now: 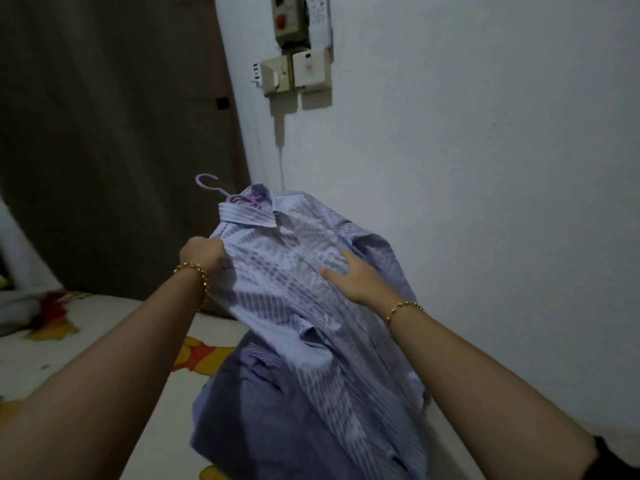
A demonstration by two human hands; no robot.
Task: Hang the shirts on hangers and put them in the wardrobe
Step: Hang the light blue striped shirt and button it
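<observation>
A light blue striped shirt (304, 306) hangs in the air in front of me on a purple hanger (211, 187), whose hook sticks out above the collar. My left hand (204, 254) grips the shirt's left shoulder, fingers curled into the cloth. My right hand (349, 275) lies flat on the shirt's front, fingers spread. The shirt's lower part drapes down over a darker blue shirt (249, 420) lying on the bed.
A bed (104, 327) with a cartoon-printed sheet fills the lower left. A brown door or wardrobe panel (114, 133) stands behind at the left. The white wall (485, 168) on the right carries switch boxes (294, 74).
</observation>
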